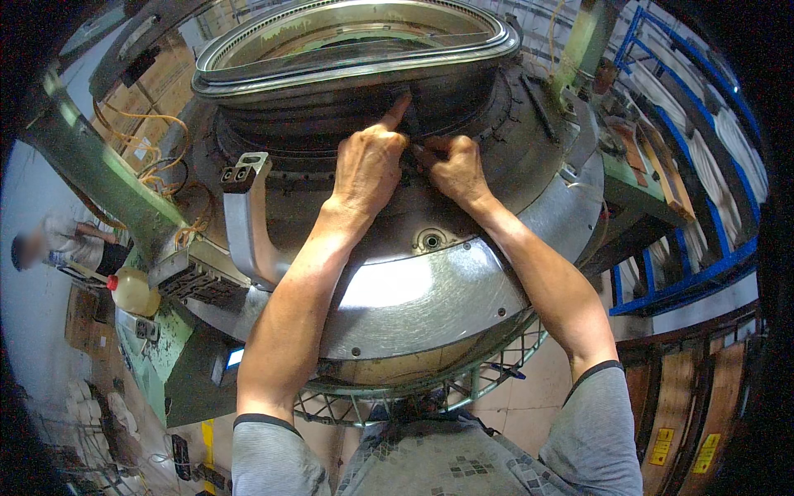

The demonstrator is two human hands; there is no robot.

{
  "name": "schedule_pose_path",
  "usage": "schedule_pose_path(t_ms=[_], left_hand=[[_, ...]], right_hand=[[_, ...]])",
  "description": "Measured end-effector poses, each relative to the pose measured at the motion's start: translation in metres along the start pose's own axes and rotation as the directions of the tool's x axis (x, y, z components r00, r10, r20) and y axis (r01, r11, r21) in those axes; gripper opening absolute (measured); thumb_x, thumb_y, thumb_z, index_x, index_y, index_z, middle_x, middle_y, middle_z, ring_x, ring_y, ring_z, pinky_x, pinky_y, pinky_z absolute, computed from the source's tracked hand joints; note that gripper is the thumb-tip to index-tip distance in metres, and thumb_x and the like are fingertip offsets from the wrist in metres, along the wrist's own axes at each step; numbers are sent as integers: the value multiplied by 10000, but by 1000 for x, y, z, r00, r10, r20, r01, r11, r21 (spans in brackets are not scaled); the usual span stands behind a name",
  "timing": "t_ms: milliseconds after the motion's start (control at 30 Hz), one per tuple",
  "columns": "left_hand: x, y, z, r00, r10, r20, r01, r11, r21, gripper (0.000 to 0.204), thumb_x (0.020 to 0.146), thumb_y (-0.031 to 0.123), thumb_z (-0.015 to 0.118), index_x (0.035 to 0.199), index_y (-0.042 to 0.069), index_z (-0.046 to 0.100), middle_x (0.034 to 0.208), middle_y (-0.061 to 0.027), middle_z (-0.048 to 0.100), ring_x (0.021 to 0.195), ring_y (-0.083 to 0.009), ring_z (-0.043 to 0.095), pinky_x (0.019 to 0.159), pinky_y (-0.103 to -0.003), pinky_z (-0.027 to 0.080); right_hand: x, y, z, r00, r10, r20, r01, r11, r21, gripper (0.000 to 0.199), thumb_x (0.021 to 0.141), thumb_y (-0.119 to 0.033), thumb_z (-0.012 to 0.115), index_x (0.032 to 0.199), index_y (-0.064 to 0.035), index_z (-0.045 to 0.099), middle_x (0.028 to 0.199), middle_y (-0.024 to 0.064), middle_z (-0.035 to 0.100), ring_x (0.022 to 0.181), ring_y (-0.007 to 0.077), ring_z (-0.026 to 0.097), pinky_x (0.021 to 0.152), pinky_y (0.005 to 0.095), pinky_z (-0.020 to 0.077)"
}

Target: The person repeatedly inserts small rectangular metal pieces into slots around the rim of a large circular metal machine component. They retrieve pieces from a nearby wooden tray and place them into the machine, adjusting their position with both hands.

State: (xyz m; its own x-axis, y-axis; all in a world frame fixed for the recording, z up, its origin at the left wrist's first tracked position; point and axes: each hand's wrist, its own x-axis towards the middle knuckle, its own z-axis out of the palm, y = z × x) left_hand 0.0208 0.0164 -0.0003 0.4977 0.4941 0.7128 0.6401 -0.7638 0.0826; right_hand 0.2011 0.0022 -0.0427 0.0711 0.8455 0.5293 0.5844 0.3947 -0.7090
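Both my hands reach forward onto a large round metal machine [413,289] with a shiny steel deck. My left hand [368,161] lies palm down, its index finger stretched up against the dark band [331,103] under the silver ring-shaped top piece [248,70]. My right hand [455,165] is curled beside it, fingertips pinching something small and dark where the two hands meet; what it is stays hidden. A grey curved metal bracket arm [244,223] stands just left of my left wrist.
A green machine frame [99,174] with yellow cables runs at the left. A yellow bottle with a red cap [132,291] sits low on the left, and another person [58,248] stands beyond it. Blue racking [686,281] stands on the right. A wire-mesh ring [430,393] skirts the machine's front.
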Motion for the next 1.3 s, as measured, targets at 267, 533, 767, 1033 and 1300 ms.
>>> schedule_pose_path(t_ms=[267,533,767,1033,1300], left_hand=[[-1,0,-1,1000,1,28,-2,1000,23,98,707,-77,617,717,-18,695,1423,-165,564,849,-362,740,735,-414,634],[0,3,-4,1000,7,23,-8,999,41,84,721,-51,628,722,-8,700,1314,-180,636,821,-352,741,690,-412,629],[5,-1,-24,975,-68,213,13,968,252,112,802,-19,604,726,12,681,801,-227,687,747,-391,713,631,-477,594],[13,-2,-33,867,-9,498,-131,960,246,135,820,33,619,891,28,734,813,-201,721,760,-352,738,639,-440,607],[35,-5,-52,906,-46,421,-106,938,330,169,852,63,604,911,48,762,817,-178,735,792,-325,747,689,-418,610]], right_hand=[[-1,-5,-2,1000,-10,23,11,999,-48,194,886,-162,705,936,19,755,749,193,727,670,122,639,656,338,525],[0,4,1,1000,-5,6,5,997,-80,183,872,-149,697,915,18,755,780,225,722,663,188,696,642,364,535],[-1,-11,18,973,-230,15,224,926,-304,112,740,-53,627,738,47,678,718,287,640,664,392,698,611,443,524],[-23,-31,5,993,93,71,-82,988,-134,252,656,-110,622,650,141,607,734,380,608,682,479,685,655,507,555],[14,0,38,960,-211,-186,130,919,-372,186,805,-176,702,747,-1,718,722,248,673,641,366,702,584,455,528]])
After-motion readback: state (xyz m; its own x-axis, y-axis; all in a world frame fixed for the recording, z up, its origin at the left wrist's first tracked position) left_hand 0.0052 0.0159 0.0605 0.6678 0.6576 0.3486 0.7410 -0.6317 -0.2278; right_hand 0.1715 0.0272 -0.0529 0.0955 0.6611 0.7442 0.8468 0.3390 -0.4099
